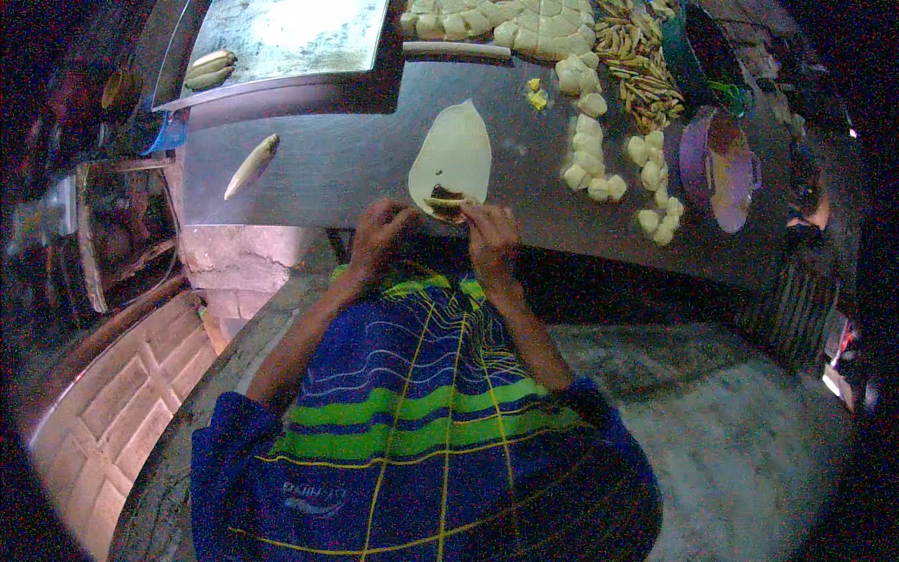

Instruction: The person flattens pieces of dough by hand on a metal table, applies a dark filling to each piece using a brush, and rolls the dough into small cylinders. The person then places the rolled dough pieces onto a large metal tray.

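A thin, pale, teardrop-shaped sheet of dough [453,150] lies on the metal table, its pointed end away from me. Dark filling [447,193] and a pale strip [442,202] sit on its near end. My right hand [494,242] is at the near right edge, its closed fingertips on the end of that strip. At the near left edge is my left hand [377,241], its fingers curled together; whether they grip the dough is too small to make out. A finished-looking pale roll [251,168] lies farther left.
A metal tray [298,42] holding a few rolls [210,69] stands far left. Beyond the sheet lies a pale rod [457,50]. Dough portions [588,140], a larger cut dough mass [543,28], a heap of pale strips [640,66] and a purple container [695,159] occupy the right.
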